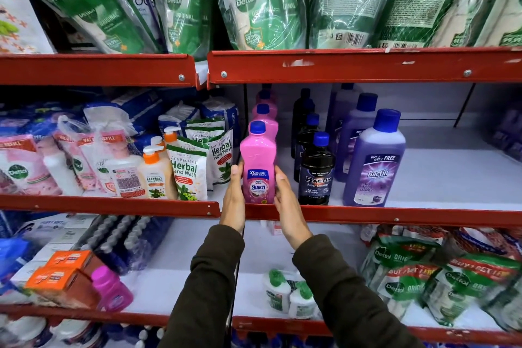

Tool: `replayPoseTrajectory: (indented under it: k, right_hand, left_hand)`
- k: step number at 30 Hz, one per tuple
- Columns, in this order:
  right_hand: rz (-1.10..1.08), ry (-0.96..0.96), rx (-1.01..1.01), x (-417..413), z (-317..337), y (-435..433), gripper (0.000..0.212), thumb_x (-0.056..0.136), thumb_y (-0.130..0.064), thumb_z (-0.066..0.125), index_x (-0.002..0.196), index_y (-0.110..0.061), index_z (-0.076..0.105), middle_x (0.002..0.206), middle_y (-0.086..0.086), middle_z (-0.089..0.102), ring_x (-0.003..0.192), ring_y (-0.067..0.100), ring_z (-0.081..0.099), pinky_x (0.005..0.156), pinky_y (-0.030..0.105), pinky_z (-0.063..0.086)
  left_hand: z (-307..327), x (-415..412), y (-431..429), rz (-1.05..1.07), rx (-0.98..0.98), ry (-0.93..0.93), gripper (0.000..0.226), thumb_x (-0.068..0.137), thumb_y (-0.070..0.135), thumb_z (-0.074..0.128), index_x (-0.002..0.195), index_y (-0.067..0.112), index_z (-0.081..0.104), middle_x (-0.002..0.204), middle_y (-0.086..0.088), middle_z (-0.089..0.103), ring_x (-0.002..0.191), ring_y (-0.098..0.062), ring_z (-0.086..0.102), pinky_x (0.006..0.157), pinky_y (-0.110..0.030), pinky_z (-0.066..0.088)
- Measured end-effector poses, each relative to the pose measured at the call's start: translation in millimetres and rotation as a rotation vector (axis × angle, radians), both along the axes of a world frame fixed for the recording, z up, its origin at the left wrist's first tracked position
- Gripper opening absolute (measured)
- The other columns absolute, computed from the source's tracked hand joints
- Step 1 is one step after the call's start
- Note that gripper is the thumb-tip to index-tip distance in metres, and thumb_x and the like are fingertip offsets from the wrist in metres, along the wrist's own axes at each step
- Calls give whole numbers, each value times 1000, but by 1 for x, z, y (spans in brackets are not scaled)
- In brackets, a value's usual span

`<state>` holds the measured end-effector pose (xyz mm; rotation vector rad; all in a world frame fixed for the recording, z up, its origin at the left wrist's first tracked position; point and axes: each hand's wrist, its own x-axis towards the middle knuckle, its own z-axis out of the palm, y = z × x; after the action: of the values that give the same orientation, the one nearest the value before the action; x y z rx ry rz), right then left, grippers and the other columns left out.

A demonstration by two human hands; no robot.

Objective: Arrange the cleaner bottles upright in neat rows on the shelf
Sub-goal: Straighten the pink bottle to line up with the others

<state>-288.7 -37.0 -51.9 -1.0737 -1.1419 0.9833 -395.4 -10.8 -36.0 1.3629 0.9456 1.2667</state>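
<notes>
The red-edged shelf [367, 215] spans the middle of the frame, its white deck carrying three upright rows: purple bottles [374, 161] at centre right, black bottles [316, 172] beside them, pink ones behind the front pink bottle [258, 167] at centre. Both dark-sleeved forearms reach up from the bottom centre. The left hand [233, 198] and right hand [286, 206], palms facing, clamp that front bottle's lower sides at the shelf's lip

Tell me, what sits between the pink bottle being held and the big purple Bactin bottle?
In the head view, a black Bactin bottle stands between the pink bottle and purple bottle.
</notes>
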Motion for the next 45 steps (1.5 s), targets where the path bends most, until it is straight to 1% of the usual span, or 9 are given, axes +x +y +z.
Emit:
replayPoseTrajectory:
  k: [4,7,10,17,30,37,40,42,45]
  right_hand:
    - [-253,36,140,4,-9,-18,48,96,-56,35,138,-38,49,146,-14,49,137,2,45,112,27,38]
    - [-548,107,262,18,-17,-31,35,98,-45,36,126,-34,54,132,-19,53,131,7,47,114,35,36]
    - [-671,163,252,44,-19,-30,40,96,-46,37,132,-33,49,135,-17,47,133,9,42,116,35,31]
    - [-429,148,97,74,-14,-9,67,92,-54,34,147,-17,46,149,2,53,140,14,46,122,45,31]
    - [-321,128,68,77,-14,-24,60,99,-49,37,153,-24,33,160,-7,36,145,2,31,124,33,22]
    - [-583,132,264,97,-16,-50,43,99,-38,37,135,-21,53,135,-1,58,129,15,53,112,40,41]
    - [-692,177,316,130,-9,-60,40,99,-31,38,133,-14,52,136,9,51,125,9,51,107,23,41]
    - [-701,188,284,158,-5,-58,44,100,-32,37,139,-15,48,143,7,44,120,-10,49,101,9,40]
    - [-583,170,191,186,-1,-51,52,101,-40,33,148,-18,42,152,3,43,138,7,44,114,29,40]
  left_hand:
    - [-9,8,-6,160,69,-40,69,89,72,23,148,39,35,151,4,46,136,-9,47,112,-38,43]
    - [-17,23,-16,457,182,-88,51,95,57,31,132,31,54,135,-1,56,126,-14,54,104,-44,50]
    - [-16,47,-29,379,271,-58,41,98,46,29,117,31,62,117,-2,62,109,-12,59,100,-44,49]
    - [-15,100,-25,-91,37,-10,63,95,62,25,148,33,38,157,7,40,144,-5,34,125,-40,23]
    - [-20,103,-14,-80,-6,-49,84,76,87,35,147,43,35,156,12,41,146,-7,35,124,-47,23]
    - [-19,117,-36,163,91,-1,61,94,58,29,150,36,31,159,12,31,147,-5,26,123,-35,20]
    - [-14,132,-52,434,267,-107,41,100,37,32,137,29,49,136,8,51,127,-1,45,106,-18,33]
    - [-9,149,-60,347,341,-134,37,102,30,32,131,27,54,129,2,60,117,-4,55,99,-17,44]
    - [-4,182,-65,32,240,-76,45,99,44,29,140,35,45,148,4,51,135,-7,48,113,-26,39]
